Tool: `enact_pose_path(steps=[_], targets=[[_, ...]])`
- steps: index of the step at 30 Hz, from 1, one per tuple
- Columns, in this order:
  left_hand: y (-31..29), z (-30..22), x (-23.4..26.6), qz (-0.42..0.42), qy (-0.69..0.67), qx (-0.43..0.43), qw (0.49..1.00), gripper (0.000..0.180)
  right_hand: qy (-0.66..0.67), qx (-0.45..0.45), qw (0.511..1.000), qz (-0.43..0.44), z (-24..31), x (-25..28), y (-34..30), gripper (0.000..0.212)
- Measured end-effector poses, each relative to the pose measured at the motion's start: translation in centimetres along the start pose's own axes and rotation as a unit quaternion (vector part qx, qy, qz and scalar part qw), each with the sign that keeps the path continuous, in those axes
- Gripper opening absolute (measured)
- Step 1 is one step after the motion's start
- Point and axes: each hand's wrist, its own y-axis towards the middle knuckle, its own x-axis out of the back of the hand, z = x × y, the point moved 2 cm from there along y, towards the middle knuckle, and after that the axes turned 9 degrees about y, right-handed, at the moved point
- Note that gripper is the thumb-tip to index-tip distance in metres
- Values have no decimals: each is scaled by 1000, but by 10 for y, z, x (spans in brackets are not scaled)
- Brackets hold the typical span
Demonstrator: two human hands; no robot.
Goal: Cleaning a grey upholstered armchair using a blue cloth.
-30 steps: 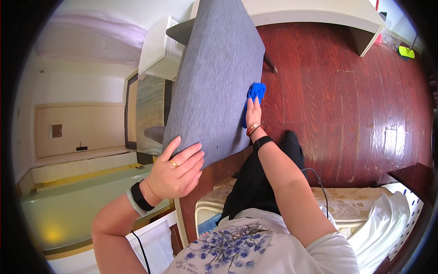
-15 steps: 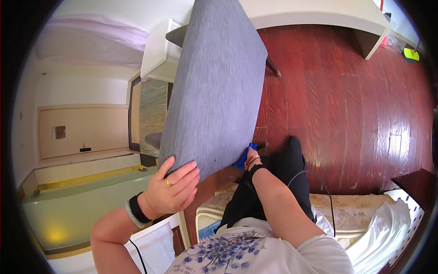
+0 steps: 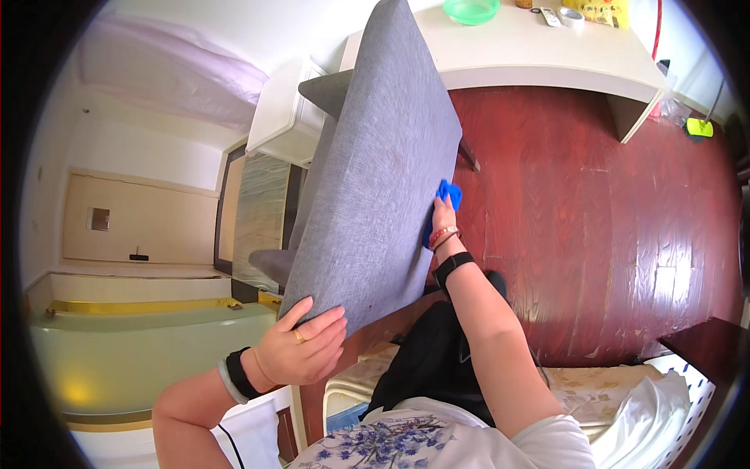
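Looking down from the head, our only view, we see a big grey sofa [image 3: 383,172] in the middle. The right hand [image 3: 444,216] has its fingers closed on a blue cloth [image 3: 450,192], which is bunched up against the right side of the sofa. The left hand [image 3: 303,349] is loosely open, with bent fingers on the near corner of the sofa; its palm is hidden, so we can't tell how tightly it holds on. We think the sofa could slide on the shiny red floor [image 3: 578,203] if the right hand pushes too hard and the left hand does not keep it steady. The cloth could also slip away and drop, because it is bunched and sits right at the edge. On the white worktop [image 3: 539,55] there is a green bowl [image 3: 471,11], but part of it is cut off, and we can't tell what is in it. A yellow bag [image 3: 598,12] is farther right, past a white roll [image 3: 572,18], and we can't see inside. The white cabinet [image 3: 285,117] left of the sofa hides whatever it may hold
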Motion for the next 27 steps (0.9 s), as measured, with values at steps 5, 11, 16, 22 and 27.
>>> enact_pose_path(steps=[5,11,16,22,27], targets=[[-33,2,6,43,10,34,998,18,13,133,987,87,131,-106,-113,54],[-22,7,5,33,-31,31,999,14,-55,298,939,164,214,-113,-194,56],[13,33,7,52,-144,7,988,10,-49,365,901,230,246,-110,-231,50],[79,91,3,-83,-1,106,991,21,-58,415,878,231,258,-120,-195,45],[117,138,-26,-136,-96,275,947,56,-52,402,897,176,268,-135,-149,44]])
